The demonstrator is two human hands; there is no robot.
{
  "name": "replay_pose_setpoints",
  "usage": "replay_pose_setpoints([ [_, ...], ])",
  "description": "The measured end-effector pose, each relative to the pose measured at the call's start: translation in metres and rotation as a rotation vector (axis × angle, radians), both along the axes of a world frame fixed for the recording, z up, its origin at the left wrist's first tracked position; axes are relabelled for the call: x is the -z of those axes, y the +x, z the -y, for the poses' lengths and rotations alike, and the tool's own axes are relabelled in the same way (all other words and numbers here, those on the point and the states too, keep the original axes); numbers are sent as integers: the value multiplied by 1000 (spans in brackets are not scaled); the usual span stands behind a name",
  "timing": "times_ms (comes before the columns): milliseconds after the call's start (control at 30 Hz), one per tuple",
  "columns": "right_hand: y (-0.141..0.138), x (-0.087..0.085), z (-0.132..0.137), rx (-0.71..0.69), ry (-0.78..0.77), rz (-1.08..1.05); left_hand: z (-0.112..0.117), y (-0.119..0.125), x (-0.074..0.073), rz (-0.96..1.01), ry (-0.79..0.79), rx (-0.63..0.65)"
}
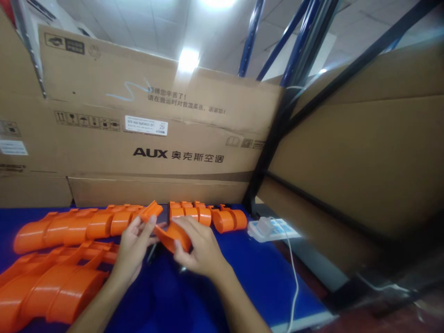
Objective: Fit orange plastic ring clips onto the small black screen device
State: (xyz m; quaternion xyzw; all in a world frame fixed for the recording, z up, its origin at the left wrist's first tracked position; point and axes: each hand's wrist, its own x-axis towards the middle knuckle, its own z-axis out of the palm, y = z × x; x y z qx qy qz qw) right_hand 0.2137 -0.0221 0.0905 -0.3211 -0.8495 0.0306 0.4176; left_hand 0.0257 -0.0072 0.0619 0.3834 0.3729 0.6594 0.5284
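Observation:
Above the blue work surface both my hands are closed on orange plastic. My left hand (135,245) pinches a short, angular end between thumb and fingers. In my right hand (199,245) is a curved orange plastic part (180,235), its rounded body partly covered by my fingers. A flat orange strip runs between the hands; I cannot tell whether it is one part or two. Left of my hands a row of similar rounded orange parts (74,226) lies on the surface, with larger-looking ones (52,289) nearer me. Small metallic bits below my hands are too blurred to name.
More orange parts (229,220) stand at the back right. A white power strip (274,229) with a plug and a white cable lies at the right edge of the blue surface (243,277). Cardboard panels (104,148) close off the back, and a dark rack post (270,148) rises at right.

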Motion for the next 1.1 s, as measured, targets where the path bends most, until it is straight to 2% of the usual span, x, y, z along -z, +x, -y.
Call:
replay_pose_setpoints([
  [67, 4, -5, 1, 53, -19, 47, 2, 1, 0, -2, 0, 75],
  [200, 24, -26, 12, 130, -82, 106, 6, 1, -2, 10, 29, 121],
  [300, 49, -40, 26, 375, -181, 209, 8, -1, -5, -41, 79, 117],
  [400, 74, -40, 38, 649, -360, 390, 9, -5, -6, -64, 94, 66],
  [500, 86, -28, 42, 802, -481, 528, 8, -6, -5, -51, 102, 54],
  [600, 85, -12, 42, 853, -511, 598, 8, -6, -2, -60, 111, 49],
  [700, 82, -3, 40, 836, -514, 611, 7, -7, 0, -58, 108, 38],
  [833, 86, -12, 27, 793, -486, 586, 5, -8, 0, -51, 107, 29],
  [967, 95, -27, -5, 939, -395, 563, 7, -9, -1, -49, 119, 26],
  [1100, 96, -24, -35, 1003, -430, 574, 7, -10, -2, -31, 122, 10],
])
